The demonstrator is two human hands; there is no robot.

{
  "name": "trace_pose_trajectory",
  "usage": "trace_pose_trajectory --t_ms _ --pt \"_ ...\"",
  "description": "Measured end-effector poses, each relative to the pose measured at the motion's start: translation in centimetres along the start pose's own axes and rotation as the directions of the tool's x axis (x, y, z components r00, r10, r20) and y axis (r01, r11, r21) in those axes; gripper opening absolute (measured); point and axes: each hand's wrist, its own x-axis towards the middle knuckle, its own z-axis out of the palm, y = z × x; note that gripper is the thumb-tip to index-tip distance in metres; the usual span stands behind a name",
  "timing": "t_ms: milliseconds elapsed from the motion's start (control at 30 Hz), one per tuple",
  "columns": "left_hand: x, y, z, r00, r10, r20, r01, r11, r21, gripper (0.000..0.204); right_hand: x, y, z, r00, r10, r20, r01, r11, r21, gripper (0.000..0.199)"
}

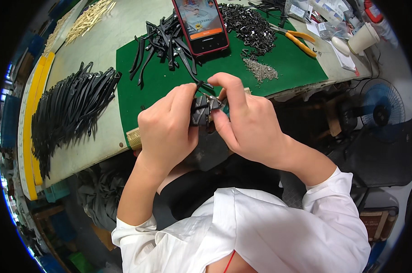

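Observation:
At the front edge of the green mat point(132, 98), my left hand point(166, 122) is closed around black pieces that look like eyeglass temples point(199, 109). Their ends show between my two hands, with something metallic among them. My right hand point(253, 125) has its thumb and index finger bent in against the same spot; what they pinch is too small to make out. Beyond my hands lies a loose heap of black temples point(167, 42). To its right are a mound of small black parts point(250, 31) and a patch of tiny metal pieces point(261, 70).
A phone point(205, 28) lies behind my hands. Black temples point(74, 109) are stacked at left beside a yellow strip point(36, 107), with pale sticks point(91, 20) farther back. Orange-handled pliers point(301, 42), a white cup point(363, 39) and plastic bags point(331, 29) occupy the right. A fan point(382, 104) stands beyond the table.

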Motion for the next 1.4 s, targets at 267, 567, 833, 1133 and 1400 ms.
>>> trace_pose_trajectory --t_ms 267,567,833,1133,1400 --pt "2.6 -5.5 -2.9 0.923 -0.375 -0.086 0.383 0.877 0.291 0.037 2.8 3.3 -4.4 0.972 -0.084 0.220 0.124 0.977 -0.173 0.048" --pt "7.9 -16.0 -1.6 0.817 -0.563 0.126 0.427 0.737 0.524 0.033 10.6 9.9 -4.9 0.937 -0.207 0.281 0.290 0.909 -0.299 0.072" --pt "8.3 -19.2 1.3 0.706 -0.678 0.206 0.477 0.670 0.569 0.040 11.0 11.6 -7.5 0.985 -0.129 -0.116 0.119 0.989 -0.090 0.046" --pt "6.9 -13.4 0.4 0.608 -0.651 0.455 0.541 0.758 0.363 0.032 3.7 7.9 -8.4 0.994 0.061 0.093 -0.071 0.992 0.106 0.040" --pt "8.3 -16.3 -3.1 0.622 -0.635 0.457 0.659 0.741 0.132 0.018 1.5 6.9 -7.9 0.990 0.068 0.122 -0.082 0.990 0.111 0.039"
